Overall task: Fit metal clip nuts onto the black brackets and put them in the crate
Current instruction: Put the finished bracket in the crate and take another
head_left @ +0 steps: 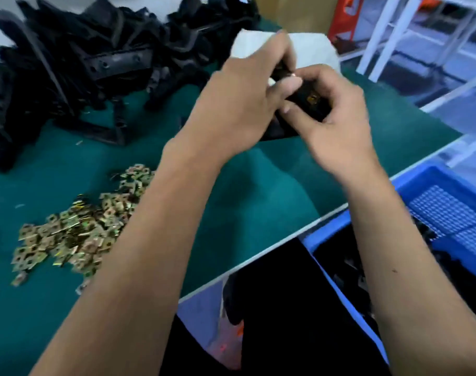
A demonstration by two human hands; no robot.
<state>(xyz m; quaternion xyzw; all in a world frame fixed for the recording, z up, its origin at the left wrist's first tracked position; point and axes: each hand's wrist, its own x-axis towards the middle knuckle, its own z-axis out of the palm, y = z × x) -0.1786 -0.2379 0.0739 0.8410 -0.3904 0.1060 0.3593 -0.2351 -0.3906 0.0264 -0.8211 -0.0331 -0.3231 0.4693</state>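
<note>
Both hands meet above the green table around one black bracket (pixel 310 108). My left hand (pixel 242 101) grips its left end, thumb pressed on top. My right hand (pixel 337 118) curls round its right end. A brass clip nut (pixel 313 99) sits on the bracket between the fingers. A small bright metal piece (pixel 292 74) shows at the left fingertips; whether it is a nut is unclear. Most of the bracket is hidden by the hands. Loose brass clip nuts (pixel 76 229) lie in a heap at the left front. The blue crate (pixel 432 180) stands at the right, below table level.
A big pile of black brackets (pixel 76 63) fills the back left of the green table (pixel 258 199). A white box (pixel 315 50) stands behind the hands. White frame rails (pixel 389 31) and an orange object are at the back right. The table's pale edge runs diagonally past the crate.
</note>
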